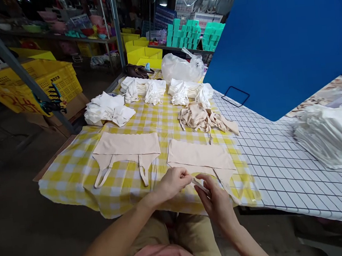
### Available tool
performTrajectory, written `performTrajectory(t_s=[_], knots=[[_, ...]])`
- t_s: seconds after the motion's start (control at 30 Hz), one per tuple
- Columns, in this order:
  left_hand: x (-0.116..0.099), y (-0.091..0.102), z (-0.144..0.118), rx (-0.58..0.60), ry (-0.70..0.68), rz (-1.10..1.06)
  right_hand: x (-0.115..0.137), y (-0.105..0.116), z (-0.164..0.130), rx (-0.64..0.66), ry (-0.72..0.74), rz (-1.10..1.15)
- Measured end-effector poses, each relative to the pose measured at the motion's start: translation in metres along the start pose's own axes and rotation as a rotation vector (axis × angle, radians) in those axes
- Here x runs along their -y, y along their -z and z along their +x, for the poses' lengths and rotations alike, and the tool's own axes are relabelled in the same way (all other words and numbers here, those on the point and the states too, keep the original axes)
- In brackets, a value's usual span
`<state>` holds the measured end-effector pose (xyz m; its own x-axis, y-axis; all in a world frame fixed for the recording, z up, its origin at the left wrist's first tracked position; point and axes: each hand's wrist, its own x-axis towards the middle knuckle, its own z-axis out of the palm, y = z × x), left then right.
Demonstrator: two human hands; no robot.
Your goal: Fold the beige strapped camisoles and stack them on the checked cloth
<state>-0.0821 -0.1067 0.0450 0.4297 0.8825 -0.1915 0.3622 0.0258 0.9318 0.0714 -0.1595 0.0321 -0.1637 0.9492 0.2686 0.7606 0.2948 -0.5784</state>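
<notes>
In front of me a beige strapped undergarment (199, 153) lies spread on the yellow checked tablecloth (73, 183). Over its near edge my left hand (176, 180) is closed, thumb and fingers pinched on the end of a pale strap (201, 186). The same strap is pinched between thumb and forefinger of my right hand (217, 202), close beside the left. To the left, a second beige undergarment (125, 145) lies flat, its two straps pointing toward me. Behind the right-hand garment is a crumpled heap of beige garments (198, 117).
White garments lie in a loose heap (106, 108) and folded stacks (142, 88) at the back, before a plastic bag (181, 68). A large blue board (280, 39) rises at right, near a white garment pile (333, 135). A metal post (14, 67) and yellow crate (53, 81) stand left.
</notes>
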Motion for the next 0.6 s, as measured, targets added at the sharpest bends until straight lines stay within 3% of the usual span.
performTrajectory(t_s=[0.13, 0.27, 0.37, 0.47, 0.6], knots=[[0.001, 0.003, 0.007, 0.177, 0.125, -0.210, -0.002, -0.002, 0.002, -0.136, 0.253, -0.161], [0.005, 0.005, 0.017, 0.288, 0.162, -0.274, -0.009, -0.002, 0.007, -0.136, 0.248, -0.151], [0.012, 0.005, 0.032, 0.127, 0.015, 0.030, -0.020, -0.004, 0.018, -0.126, 0.123, -0.062], [0.022, 0.004, 0.054, -0.087, -0.256, 0.513, -0.035, -0.006, 0.037, -0.079, -0.014, 0.038], [0.036, 0.001, 0.081, -0.034, -0.487, 0.955, -0.059, -0.014, 0.063, 0.032, -0.154, 0.101]])
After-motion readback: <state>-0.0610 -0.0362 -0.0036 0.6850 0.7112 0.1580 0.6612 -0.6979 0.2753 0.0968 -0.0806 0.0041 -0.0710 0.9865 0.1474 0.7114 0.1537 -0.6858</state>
